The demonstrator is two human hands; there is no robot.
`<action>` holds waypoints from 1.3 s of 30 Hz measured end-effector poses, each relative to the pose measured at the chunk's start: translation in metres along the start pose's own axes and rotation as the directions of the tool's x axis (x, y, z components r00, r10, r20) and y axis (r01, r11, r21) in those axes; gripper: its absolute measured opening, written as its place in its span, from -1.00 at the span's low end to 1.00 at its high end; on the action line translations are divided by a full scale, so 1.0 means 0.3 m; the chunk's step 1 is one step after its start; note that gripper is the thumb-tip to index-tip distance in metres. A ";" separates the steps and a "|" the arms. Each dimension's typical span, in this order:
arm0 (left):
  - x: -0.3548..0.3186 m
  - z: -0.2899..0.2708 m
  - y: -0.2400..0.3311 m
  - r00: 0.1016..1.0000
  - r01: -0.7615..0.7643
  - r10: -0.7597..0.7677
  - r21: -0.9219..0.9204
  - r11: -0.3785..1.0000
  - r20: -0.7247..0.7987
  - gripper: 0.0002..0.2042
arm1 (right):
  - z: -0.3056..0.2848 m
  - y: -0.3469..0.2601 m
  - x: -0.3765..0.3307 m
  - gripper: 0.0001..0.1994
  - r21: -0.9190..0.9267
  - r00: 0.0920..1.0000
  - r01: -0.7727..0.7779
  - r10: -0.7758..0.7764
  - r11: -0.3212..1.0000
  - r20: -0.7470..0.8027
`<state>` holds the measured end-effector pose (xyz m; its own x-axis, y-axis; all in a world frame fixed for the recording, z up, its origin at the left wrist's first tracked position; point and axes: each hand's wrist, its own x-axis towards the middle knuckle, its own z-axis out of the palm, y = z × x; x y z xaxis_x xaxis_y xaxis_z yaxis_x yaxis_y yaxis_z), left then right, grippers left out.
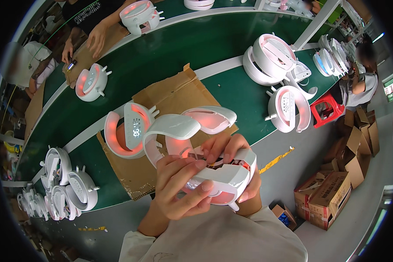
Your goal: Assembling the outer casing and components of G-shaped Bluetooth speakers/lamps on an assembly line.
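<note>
**Lamp point(225, 178) opened up, innards showing**

So the white lamp is up in both hands, right in front of the chest and just off the near edge of the green table point(225, 89). There's a gap along its top with small parts point(220, 165) inside, too tiny to make out properly.

Left hand point(177, 185) is clamped on the lamp's left side, fingers bent, a couple of tips right up at the gap. Right hand point(231, 147) is wrapped round the far right side, fingertips dipping in at the gap too. The two hands are super close together there.

Just beyond them is a curved white band point(174, 124); can't tell if it's joined to the held lamp. Left of that, a lit clock lamp point(134, 129) glows reddish on a flattened sheet of cardboard point(177, 94).

More lamps are piled on the table, one bunch to the right point(273, 56) and another to the left point(65, 187). Someone across the table has a hand point(97, 39) over more cardboard. Red stool point(327, 111) and some brown boxes point(327, 198) off to the right.
</note>
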<state>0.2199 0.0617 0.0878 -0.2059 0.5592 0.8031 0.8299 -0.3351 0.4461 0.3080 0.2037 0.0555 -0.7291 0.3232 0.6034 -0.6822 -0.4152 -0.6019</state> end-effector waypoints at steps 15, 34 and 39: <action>-0.047 0.021 0.010 0.999 -0.003 0.003 -0.009 1.000 -0.038 -0.55 | -0.013 -0.002 0.002 -0.33 -0.014 0.996 -0.001 0.002 1.000 0.087; -0.127 -0.021 0.066 0.986 0.158 -0.149 0.134 0.978 -0.071 -0.61 | 0.081 -0.095 -0.049 -0.54 -0.078 0.969 0.204 -0.213 0.976 -0.127; 0.005 -0.028 0.091 0.903 0.339 -0.329 0.011 0.941 0.277 -0.61 | 0.066 -0.067 -0.072 -0.57 -0.048 0.969 0.223 -0.226 0.974 -0.094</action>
<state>0.2380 0.0471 0.1044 -0.3152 0.8253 0.4686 0.7165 -0.1169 0.6877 0.3385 0.1881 0.0648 -0.5577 0.4874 0.6719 -0.8293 -0.2916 -0.4768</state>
